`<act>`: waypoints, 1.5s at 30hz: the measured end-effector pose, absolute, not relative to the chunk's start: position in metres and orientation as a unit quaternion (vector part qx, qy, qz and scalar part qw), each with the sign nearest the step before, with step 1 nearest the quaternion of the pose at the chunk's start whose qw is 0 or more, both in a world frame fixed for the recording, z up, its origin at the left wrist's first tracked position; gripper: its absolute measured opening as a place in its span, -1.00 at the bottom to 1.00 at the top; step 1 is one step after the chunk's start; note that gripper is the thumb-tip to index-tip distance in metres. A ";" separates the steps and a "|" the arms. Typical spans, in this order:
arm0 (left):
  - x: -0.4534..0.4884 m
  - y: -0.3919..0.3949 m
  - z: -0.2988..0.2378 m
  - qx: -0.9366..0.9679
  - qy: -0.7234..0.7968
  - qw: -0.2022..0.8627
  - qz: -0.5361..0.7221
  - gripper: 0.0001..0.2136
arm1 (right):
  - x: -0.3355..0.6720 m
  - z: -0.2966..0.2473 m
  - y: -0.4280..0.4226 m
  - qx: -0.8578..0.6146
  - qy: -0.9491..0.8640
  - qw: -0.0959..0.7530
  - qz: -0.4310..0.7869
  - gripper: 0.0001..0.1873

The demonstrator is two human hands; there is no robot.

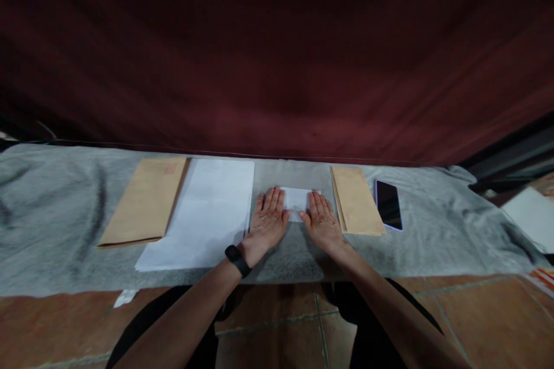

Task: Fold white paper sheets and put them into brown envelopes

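A small folded white paper [296, 200] lies on the grey cloth [52, 213] in front of me. My left hand [267, 220] rests flat on its left end with the fingers stretched out. My right hand [321, 220] lies flat on its right end, fingers also straight. Both palms press down and neither hand holds anything. A black band sits on my left wrist [238, 260].
A stack of white sheets [208, 213] lies left of my hands, with a large brown envelope [145, 200] beyond it. A narrower brown envelope [355, 200] and a dark phone [388, 204] lie to the right. A dark red curtain [277, 57] hangs behind.
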State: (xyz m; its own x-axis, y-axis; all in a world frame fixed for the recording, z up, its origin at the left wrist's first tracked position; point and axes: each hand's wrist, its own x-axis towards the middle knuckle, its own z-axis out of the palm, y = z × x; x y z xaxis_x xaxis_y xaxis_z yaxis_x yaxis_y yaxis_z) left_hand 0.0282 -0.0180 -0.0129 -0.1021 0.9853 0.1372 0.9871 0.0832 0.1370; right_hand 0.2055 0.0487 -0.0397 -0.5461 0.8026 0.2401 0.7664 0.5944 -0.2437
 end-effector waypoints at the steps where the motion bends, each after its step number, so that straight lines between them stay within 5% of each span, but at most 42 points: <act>1: 0.027 -0.018 -0.013 -0.669 -0.737 0.006 -0.096 -0.45 | 0.206 -0.040 0.048 -0.453 -0.874 0.167 0.052 -0.26; 21: 0.020 -0.015 -0.015 -0.671 -0.738 0.024 -0.070 -0.45 | 0.174 -0.022 0.038 -0.365 -0.907 0.191 0.088 -0.42; 45: 0.055 0.002 -0.018 -0.708 -0.691 0.004 -0.145 -0.44 | 0.187 -0.037 0.055 -0.456 -0.877 0.147 0.025 -0.42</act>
State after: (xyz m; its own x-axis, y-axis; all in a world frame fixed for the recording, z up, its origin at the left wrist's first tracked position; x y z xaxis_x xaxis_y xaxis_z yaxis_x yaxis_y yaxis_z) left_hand 0.0552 0.0022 -0.0179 0.0029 0.9775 0.2108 0.9799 -0.0449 0.1946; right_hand 0.1867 0.0552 -0.0374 -0.5408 0.8076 0.2353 0.7931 0.5827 -0.1773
